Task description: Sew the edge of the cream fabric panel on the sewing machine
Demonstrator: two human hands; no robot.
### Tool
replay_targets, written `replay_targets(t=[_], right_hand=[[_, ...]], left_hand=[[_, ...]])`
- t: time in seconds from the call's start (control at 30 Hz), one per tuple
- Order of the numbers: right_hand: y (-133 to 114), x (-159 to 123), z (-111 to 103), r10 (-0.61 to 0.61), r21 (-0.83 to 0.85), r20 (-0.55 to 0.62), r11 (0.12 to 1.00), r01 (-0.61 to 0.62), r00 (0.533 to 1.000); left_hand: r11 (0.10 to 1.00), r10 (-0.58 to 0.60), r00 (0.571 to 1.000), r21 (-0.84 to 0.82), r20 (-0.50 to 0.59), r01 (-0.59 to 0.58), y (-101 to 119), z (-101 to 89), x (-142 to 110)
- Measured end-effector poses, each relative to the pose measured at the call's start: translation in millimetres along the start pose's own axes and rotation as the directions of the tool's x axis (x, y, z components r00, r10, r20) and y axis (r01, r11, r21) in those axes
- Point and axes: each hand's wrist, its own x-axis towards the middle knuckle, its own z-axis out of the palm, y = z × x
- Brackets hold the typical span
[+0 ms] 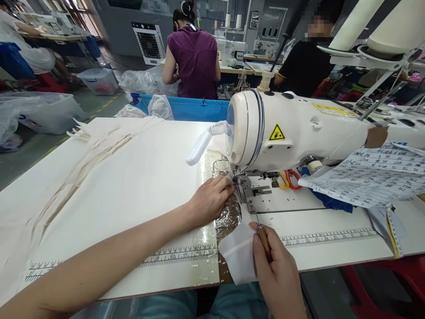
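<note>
My right hand grips the wooden handle of an awl. Its thin metal shaft points up toward the presser foot of a white sewing machine. A piece of white fabric runs from the needle area down toward the table's front edge, beside my right thumb. My left hand lies left of the needle, fingers bent together on the fabric close to the presser foot. Its fingertips are partly hidden by the machine parts.
Pale fabric strips lie along the table's left side. Red and yellow-handled scissors rest behind the needle area. Handwritten sheets hang at the right, above a tape measure. A blue cloth bin stands beyond the table. Other people sit farther back.
</note>
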Motion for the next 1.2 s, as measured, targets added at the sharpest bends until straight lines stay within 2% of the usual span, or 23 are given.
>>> replay_targets(t=[0.1,0.2,0.33,0.7,0.83,1.0,1.1,1.2], right_hand=[[-3.5,7.4,0.3,0.016,-0.018,0.030,1.000,-0.016,0.999],[-8.2,12.8,-0.6,0.030,-0.023,0.063,0.999,-0.028,0.998],[-10.7,18.7,-1.2,-0.043,-0.051,0.063,0.998,0.047,0.997],[-9.3,20.8,4.5,-0.219,-0.178,0.024,0.959,0.220,0.975],[-14.3,16.8,4.6,-0.331,-0.174,0.026,0.928,0.330,0.943],[-31.7,15.1,8.8,-0.477,-0.004,-0.027,0.879,0.477,0.878],[-44.6,15.2,15.1,-0.541,0.047,-0.034,0.839,0.543,0.840],[-50.3,12.0,19.3,-0.586,-0.001,-0.010,0.811,0.586,0.810]], left_hand=[[1.000,-0.005,1.000,-0.025,-0.028,0.005,1.7,-3.3,-0.2],[0.995,0.034,0.998,-0.092,-0.058,-0.039,3.4,-4.7,-1.1],[0.995,0.073,0.997,-0.068,-0.007,-0.073,3.3,-3.7,-2.1],[0.998,0.002,0.997,0.058,0.075,-0.006,3.4,-2.2,0.2],[0.999,-0.003,0.999,0.032,0.049,0.002,2.4,1.3,-2.0],[1.000,0.014,1.000,-0.006,0.010,-0.014,3.1,4.4,2.1],[0.998,-0.012,0.997,0.069,0.082,0.006,8.3,2.6,12.2],[0.992,-0.052,0.990,0.122,0.131,0.036,11.8,2.6,19.5]])
